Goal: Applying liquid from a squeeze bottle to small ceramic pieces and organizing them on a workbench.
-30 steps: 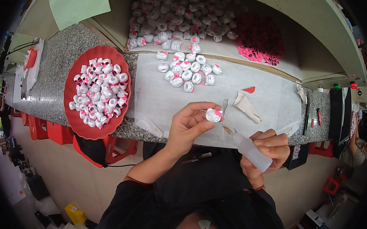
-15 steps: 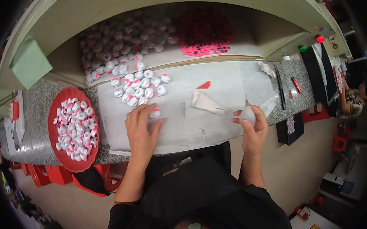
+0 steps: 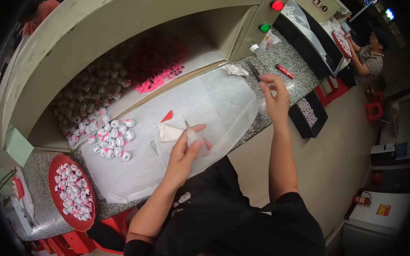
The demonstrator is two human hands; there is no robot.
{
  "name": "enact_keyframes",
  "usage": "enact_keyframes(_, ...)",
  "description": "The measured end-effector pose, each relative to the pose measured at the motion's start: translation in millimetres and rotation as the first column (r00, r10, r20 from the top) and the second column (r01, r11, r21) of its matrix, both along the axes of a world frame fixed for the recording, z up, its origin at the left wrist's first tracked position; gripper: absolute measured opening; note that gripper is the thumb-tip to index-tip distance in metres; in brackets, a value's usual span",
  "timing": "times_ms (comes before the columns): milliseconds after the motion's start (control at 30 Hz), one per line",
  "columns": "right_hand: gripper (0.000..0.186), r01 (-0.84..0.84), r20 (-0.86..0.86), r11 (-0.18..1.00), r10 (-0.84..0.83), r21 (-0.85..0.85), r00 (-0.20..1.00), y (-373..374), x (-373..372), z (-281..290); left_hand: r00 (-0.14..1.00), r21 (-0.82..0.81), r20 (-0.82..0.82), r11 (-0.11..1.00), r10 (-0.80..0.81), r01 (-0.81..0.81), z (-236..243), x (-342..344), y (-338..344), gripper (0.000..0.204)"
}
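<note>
My left hand (image 3: 181,159) is closed around a translucent squeeze bottle (image 3: 195,141), whose needle tip points up over the white work sheet (image 3: 223,122). My right hand (image 3: 275,96) reaches up to the back right of the counter, its fingertips closed on the end of black tweezers (image 3: 253,69). White trinkets with pink patches (image 3: 115,142) lie grouped on the sheet's left part. Near the bottle are a folded tissue (image 3: 170,132) and a small red triangle (image 3: 167,116).
A red scalloped tray (image 3: 87,216) heaped with trinkets sits left. A shelf holds more trinkets (image 3: 80,90) and pink pieces (image 3: 158,75). A red marker (image 3: 285,71), black bins (image 3: 314,129) and red stools (image 3: 374,111) are rightward; a co-worker (image 3: 366,59) sits far right.
The white trinket has left my left hand for the sheet. The bottle has passed from my right hand to my left. My right hand has reached up to the tweezers. The view has turned rightward.
</note>
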State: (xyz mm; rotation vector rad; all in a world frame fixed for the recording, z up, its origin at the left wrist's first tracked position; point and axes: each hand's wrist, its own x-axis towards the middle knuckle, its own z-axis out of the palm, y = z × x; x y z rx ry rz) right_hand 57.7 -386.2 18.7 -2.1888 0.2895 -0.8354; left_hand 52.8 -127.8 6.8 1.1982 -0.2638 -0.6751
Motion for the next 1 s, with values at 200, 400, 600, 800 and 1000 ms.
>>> enact_keyframes(200, 0.021, 0.145, 0.072, 0.984, -0.138, -0.106, 0.988, -102.3, 82.9, -29.9, 0.999, 0.071, -0.03, 0.997, -0.042, 0.044, 2.9, -1.3, -5.3, 0.036)
enact_keyframes(400, 0.026, 0.133, -0.272, 0.943, -0.219, -0.304, 0.937, -71.7, 73.7, -28.4, 1.0, 0.068, -0.008, 0.998, 0.001, 0.0, 0.4, 2.9, -5.1, 0.035)
enact_keyframes(600, 0.022, -0.008, -0.352, 0.931, -0.13, -0.364, 0.927, -60.6, 36.5, -35.4, 0.999, -0.09, -0.008, 0.995, 0.05, -0.051, 4.6, -0.1, -18.3, 0.029)
enact_keyframes(800, 0.027, -0.213, -0.017, 0.971, 0.213, -0.112, 0.977, 34.4, -26.6, 9.6, 0.996, -0.069, -0.082, 0.997, -0.038, 0.032, -0.7, -0.7, -25.6, 0.024)
enact_keyframes(1000, 0.037, -0.307, -0.082, 0.838, 0.304, -0.451, 0.949, 63.9, -69.5, 6.4, 0.98, -0.063, -0.167, 0.993, -0.107, 0.098, 3.9, -9.5, -42.9, 0.022)
